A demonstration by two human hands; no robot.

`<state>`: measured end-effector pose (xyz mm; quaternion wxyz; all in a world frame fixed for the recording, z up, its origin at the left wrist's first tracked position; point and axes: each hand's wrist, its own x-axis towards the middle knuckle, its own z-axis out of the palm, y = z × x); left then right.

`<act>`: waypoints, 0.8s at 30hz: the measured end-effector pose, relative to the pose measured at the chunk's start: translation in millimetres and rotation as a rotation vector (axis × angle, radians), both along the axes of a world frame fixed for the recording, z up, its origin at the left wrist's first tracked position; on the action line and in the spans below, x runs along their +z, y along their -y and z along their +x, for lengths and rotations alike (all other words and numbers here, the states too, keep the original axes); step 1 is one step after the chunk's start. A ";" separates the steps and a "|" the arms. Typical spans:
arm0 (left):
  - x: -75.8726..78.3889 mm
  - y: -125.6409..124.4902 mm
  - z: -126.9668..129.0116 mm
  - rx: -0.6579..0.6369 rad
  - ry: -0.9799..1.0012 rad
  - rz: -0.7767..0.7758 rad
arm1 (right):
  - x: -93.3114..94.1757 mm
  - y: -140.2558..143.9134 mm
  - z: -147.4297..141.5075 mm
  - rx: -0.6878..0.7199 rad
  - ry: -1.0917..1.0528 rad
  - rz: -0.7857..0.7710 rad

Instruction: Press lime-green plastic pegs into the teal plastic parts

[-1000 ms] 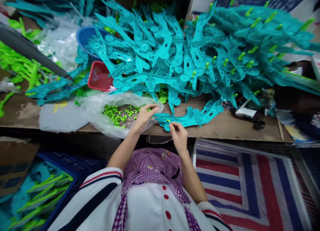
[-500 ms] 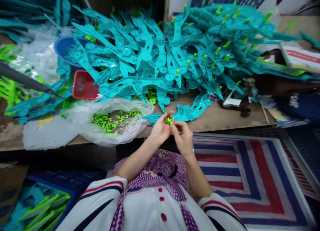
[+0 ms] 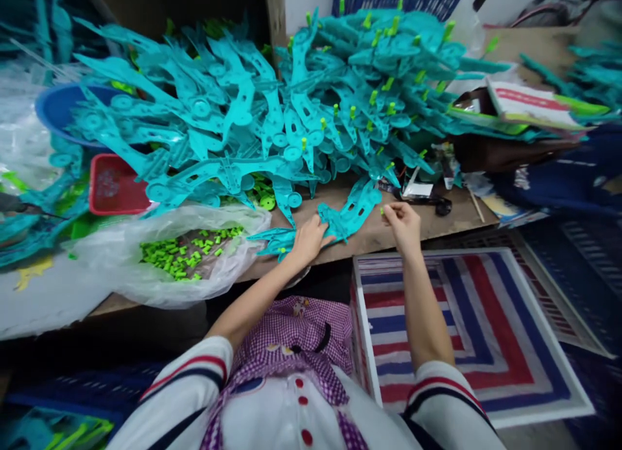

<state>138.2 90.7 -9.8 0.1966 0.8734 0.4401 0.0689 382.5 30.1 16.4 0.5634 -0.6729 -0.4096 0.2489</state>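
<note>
A flat teal plastic part [image 3: 340, 220] lies at the front edge of the wooden bench [image 3: 413, 226]. My left hand [image 3: 307, 238] rests on that part's near end, fingers closed; whether green pieces are still in the palm I cannot tell. My right hand [image 3: 402, 220] hovers just right of the part and pinches a small green plastic piece [image 3: 381, 210] between thumb and fingertips. Left of my hands, a clear plastic bag [image 3: 160, 255] lies open with several loose green pieces inside.
A big heap of teal parts [image 3: 272, 113] fills the bench behind, some with green pegs fitted. A red tray [image 3: 114, 187] and a blue bowl [image 3: 58, 106] sit at left. Black tool and papers [image 3: 427, 194] lie at right. A striped mat [image 3: 461, 320] covers the floor.
My hands, together over a cluster of green pieces half a second ago, have parted. The left went down onto the teal part; the right moved right with one green piece. The view shifted right.
</note>
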 end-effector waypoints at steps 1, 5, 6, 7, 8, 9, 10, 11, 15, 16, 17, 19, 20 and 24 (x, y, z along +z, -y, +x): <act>-3.9 4.0 -5.6 -0.050 -0.010 -0.001 | -3.1 -3.4 7.5 -0.002 0.035 -0.011; -13.0 17.4 -24.1 -0.158 0.010 0.000 | -11.5 -8.6 31.5 0.110 0.284 0.009; -13.0 18.6 -26.3 -0.159 0.008 -0.002 | -13.3 -10.1 36.3 0.146 0.370 0.003; -12.4 18.9 -27.3 -0.157 0.001 -0.009 | -15.1 -12.1 40.6 0.172 0.444 -0.007; -11.2 18.6 -27.5 -0.155 -0.008 -0.021 | -16.9 -14.4 44.4 0.187 0.504 -0.019; -9.7 17.9 -27.0 -0.158 -0.013 -0.038 | -18.6 -16.9 47.3 0.194 0.546 -0.025; -8.0 17.2 -26.2 -0.159 -0.014 -0.054 | -20.0 -19.1 49.3 0.201 0.575 -0.027; -6.3 16.8 -25.3 -0.154 -0.011 -0.066 | -21.1 -20.9 50.2 0.209 0.594 -0.023; 0.3 16.5 -23.1 -0.131 0.008 -0.113 | -24.0 -21.9 46.7 0.224 0.608 0.002; 1.9 16.3 -23.0 -0.137 0.005 -0.124 | -25.0 -21.0 45.1 0.222 0.608 0.007; 3.4 15.7 -22.8 -0.144 -0.002 -0.134 | -26.3 -20.0 43.7 0.225 0.620 0.006; 6.1 13.5 -22.4 -0.148 -0.019 -0.148 | -29.2 -19.6 42.1 0.253 0.684 -0.020; 7.1 12.0 -22.2 -0.145 -0.027 -0.155 | -30.3 -20.7 42.3 0.274 0.726 -0.041; 8.0 6.9 -21.0 -0.145 -0.031 -0.181 | -27.0 -35.4 50.4 0.374 0.865 -0.126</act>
